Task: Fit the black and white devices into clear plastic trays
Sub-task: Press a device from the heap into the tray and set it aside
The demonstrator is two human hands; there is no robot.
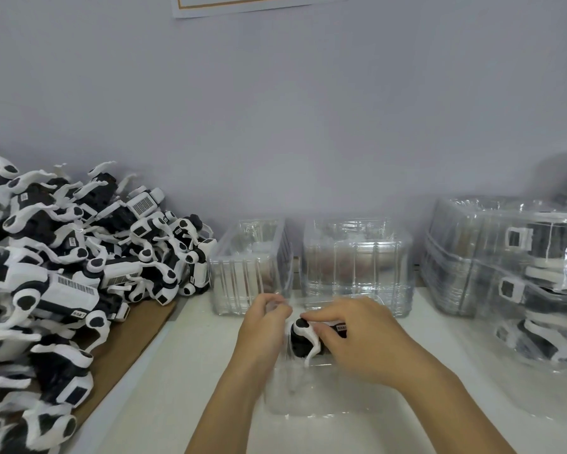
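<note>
A black and white device (303, 339) lies in a clear plastic tray (321, 391) on the white table in front of me. My right hand (357, 335) holds the device from the right, fingers curled over its top. My left hand (262, 326) grips the tray's far left edge with curled fingers. A large heap of loose black and white devices (72, 257) fills the left side.
Two stacks of empty clear trays (252, 257) (357, 257) stand behind my hands against the wall. Packed trays with devices inside (511, 273) are stacked at the right. Brown cardboard (128, 339) lies under the heap.
</note>
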